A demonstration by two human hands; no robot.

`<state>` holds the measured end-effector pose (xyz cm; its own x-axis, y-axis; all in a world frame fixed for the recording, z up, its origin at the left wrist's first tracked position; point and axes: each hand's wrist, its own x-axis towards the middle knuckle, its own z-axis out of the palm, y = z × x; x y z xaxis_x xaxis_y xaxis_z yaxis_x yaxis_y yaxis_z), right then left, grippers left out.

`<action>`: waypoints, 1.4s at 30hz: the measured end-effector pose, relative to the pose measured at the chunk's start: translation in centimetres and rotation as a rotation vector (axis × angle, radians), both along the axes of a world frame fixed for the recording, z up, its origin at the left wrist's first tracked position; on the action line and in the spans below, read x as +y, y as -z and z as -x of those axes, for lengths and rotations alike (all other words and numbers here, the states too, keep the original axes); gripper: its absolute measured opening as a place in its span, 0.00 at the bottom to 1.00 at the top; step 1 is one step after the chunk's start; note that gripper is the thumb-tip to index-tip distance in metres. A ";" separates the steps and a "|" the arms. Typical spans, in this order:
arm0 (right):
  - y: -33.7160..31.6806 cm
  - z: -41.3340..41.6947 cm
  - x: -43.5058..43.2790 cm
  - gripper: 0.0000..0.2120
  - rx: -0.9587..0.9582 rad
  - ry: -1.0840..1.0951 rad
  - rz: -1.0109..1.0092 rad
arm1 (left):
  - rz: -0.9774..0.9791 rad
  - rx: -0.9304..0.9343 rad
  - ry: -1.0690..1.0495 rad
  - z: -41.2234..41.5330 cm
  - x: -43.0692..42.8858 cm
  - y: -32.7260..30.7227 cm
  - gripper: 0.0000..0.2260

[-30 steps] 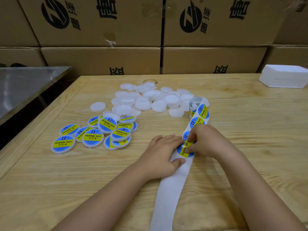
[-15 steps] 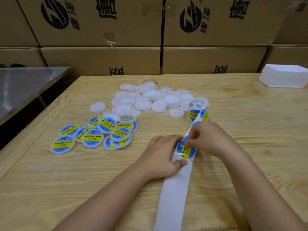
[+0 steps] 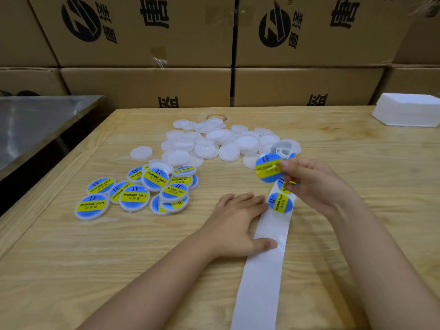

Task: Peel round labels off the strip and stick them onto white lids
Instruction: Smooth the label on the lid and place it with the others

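Note:
A white backing strip (image 3: 262, 270) runs from the near edge up to a small roll (image 3: 283, 148). One blue and yellow round label (image 3: 280, 203) still sits on the strip. My right hand (image 3: 316, 186) pinches a peeled round label (image 3: 267, 168) by its edge and holds it in the air above the strip. My left hand (image 3: 235, 222) lies flat on the table, fingers straight, with its thumb pressing the strip down. A pile of plain white lids (image 3: 214, 141) lies beyond the hands. Several labelled lids (image 3: 135, 194) lie to the left.
The wooden table (image 3: 95, 270) carries everything. A stack of white sheets (image 3: 409, 113) sits at the far right corner. Cardboard boxes (image 3: 147, 86) wall off the back. A metal surface (image 3: 35, 125) stands to the left, past a dark gap.
My right hand has peeled the label off the strip and lifted it up and away. My left hand has flattened and its thumb now holds the strip lower down.

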<state>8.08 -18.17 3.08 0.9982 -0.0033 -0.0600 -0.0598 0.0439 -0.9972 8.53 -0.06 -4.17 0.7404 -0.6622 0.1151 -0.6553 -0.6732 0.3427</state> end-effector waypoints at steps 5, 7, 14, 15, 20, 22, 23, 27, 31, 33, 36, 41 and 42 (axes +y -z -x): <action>4.2 -1.9 4.2 0.04 0.004 0.250 -0.324 | 0.057 -0.018 0.003 0.0 -0.1 -0.1 0.40; 5.1 -2.3 4.5 0.07 -0.003 0.373 -0.369 | 0.138 -0.013 0.007 0.0 -0.3 -0.4 0.39; 5.9 -2.8 4.2 0.08 -0.059 0.462 -0.550 | 0.179 0.047 -0.242 -3.7 -1.2 -0.3 0.28; 5.8 -2.8 4.1 0.07 -0.063 0.455 -0.606 | 0.144 0.036 -0.264 -4.5 -1.5 -0.3 0.28; 5.8 -2.9 3.8 0.08 -0.062 0.453 -0.698 | -0.026 -0.017 -0.306 -7.0 -3.1 -0.3 0.24; 5.6 -2.8 3.9 0.09 -0.056 0.453 -0.706 | -0.012 -0.018 -0.317 -7.2 -3.3 -0.3 0.23; 5.6 -2.8 3.9 0.10 -0.051 0.454 -0.712 | 0.012 -0.032 -0.324 -7.2 -3.3 -0.3 0.22; 5.4 -2.6 3.9 0.09 -0.036 0.445 -0.715 | 0.154 -0.152 -0.361 -6.7 -2.8 -0.3 0.16; 5.4 -2.5 4.1 0.08 -0.070 0.429 -0.614 | 0.228 -0.173 -0.363 -6.2 -2.3 -0.5 0.07; 5.5 -2.4 4.4 0.11 -0.125 0.413 -0.440 | 0.223 -0.157 -0.314 -5.8 -2.0 -0.8 0.05; 5.9 -2.1 4.9 0.20 -0.214 0.338 -0.057 | 0.287 -0.145 -0.292 -5.0 -1.0 -1.3 0.05; 6.2 -1.8 5.5 0.25 -0.300 0.245 0.137 | 0.480 -0.030 -0.280 -4.1 0.9 -2.0 0.03; 6.2 -1.8 5.6 0.23 -0.314 0.224 0.151 | 0.519 0.003 -0.289 -4.1 1.2 -2.0 0.04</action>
